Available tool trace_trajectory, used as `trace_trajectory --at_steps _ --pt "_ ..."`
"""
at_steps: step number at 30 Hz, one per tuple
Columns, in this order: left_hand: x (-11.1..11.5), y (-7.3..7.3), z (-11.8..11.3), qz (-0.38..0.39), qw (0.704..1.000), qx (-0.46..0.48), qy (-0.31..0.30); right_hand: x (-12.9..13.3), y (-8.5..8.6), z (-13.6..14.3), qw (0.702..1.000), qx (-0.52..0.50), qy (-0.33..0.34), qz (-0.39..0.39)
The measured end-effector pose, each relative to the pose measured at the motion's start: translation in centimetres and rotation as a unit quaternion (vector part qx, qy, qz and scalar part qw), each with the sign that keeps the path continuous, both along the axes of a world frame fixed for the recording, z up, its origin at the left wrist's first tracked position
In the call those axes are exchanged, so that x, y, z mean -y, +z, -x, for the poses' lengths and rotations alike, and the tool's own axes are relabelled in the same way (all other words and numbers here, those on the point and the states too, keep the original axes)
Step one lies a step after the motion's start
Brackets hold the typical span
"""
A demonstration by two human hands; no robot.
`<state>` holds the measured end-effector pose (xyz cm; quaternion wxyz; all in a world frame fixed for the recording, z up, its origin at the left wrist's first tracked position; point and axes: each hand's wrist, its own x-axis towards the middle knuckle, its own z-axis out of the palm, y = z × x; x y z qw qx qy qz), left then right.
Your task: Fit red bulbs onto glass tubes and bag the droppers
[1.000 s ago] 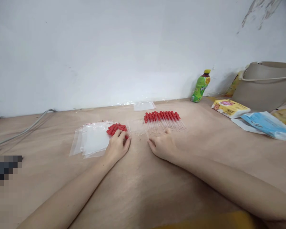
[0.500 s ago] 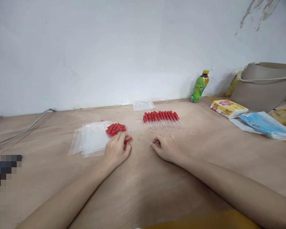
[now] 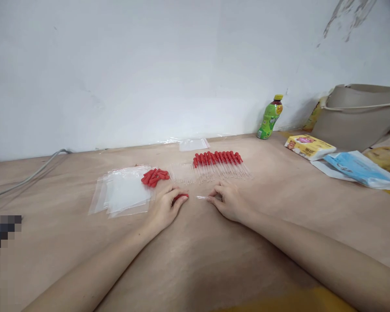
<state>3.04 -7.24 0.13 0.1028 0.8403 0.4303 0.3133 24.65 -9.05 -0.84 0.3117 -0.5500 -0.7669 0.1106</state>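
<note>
My left hand (image 3: 169, 203) pinches a red rubber dropper bulb (image 3: 181, 196) between thumb and fingers, its end pointing right. Facing it, my right hand (image 3: 226, 200) grips a thin clear dropper tube (image 3: 201, 197) whose tip points left. A short gap separates tube and bulb. Behind my left hand lies a pile of loose red bulbs (image 3: 154, 177). Beyond the gap, bare clear tubes (image 3: 181, 173) lie side by side. To their right is a row of droppers (image 3: 219, 160) with red bulbs fitted on their far ends.
Clear plastic bags (image 3: 126, 190) lie stacked at left, with another bag (image 3: 194, 144) by the wall. A grey cable (image 3: 35, 171) runs at far left. A green bottle (image 3: 270, 117), yellow tissue pack (image 3: 309, 146), blue packet (image 3: 359, 168) and grey bucket (image 3: 354, 121) stand or lie at right.
My left hand has moved slightly right with the red bulb, now mostly covered by the fingers. The tube in my right hand now shows more clearly, level and pointing left.
</note>
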Motion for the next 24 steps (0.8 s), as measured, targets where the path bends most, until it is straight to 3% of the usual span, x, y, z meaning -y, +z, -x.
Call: trace_trajectory --at_steps 7,18,24 --pt "0.7 0.3 -1.4 0.071 0.996 0.043 -0.04 0.6 0.2 0.1 0.995 -0.088 0.027 -0.025" --pt "0.8 0.5 -1.4 0.063 0.995 0.054 -0.051 0.8 0.5 0.3 0.99 -0.097 0.092 -0.034" --pt "1.1 1.2 -1.4 0.067 0.996 0.037 -0.044 0.4 0.0 0.1 0.985 -0.115 0.125 -0.024"
